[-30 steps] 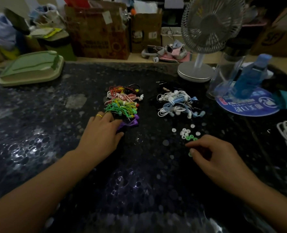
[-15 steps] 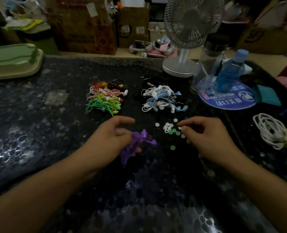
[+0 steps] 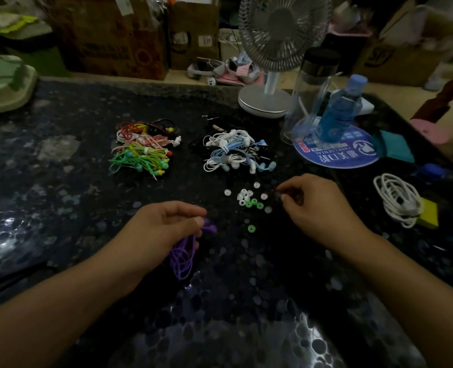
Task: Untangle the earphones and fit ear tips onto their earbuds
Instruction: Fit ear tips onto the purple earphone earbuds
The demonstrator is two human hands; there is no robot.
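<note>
My left hand grips a bundled purple earphone, its cord loops hanging below my fingers and one earbud poking out at my thumb. My right hand pinches something small and dark at its fingertips, just right of a scatter of white and green ear tips; a lone green tip lies between my hands. Farther back lie a pile of red, pink, yellow and green earphones and a pile of white and blue earphones.
A desk fan, a clear bottle and a blue bottle on a round blue mat stand at the back right. A coiled white cable lies at the right, a green tray at the far left. Cardboard boxes line the back.
My left hand pulled the purple earphone out of the coloured pile and toward me, and now holds it lifted. My right hand shifted from the lone green tip to the right side of the tip scatter.
</note>
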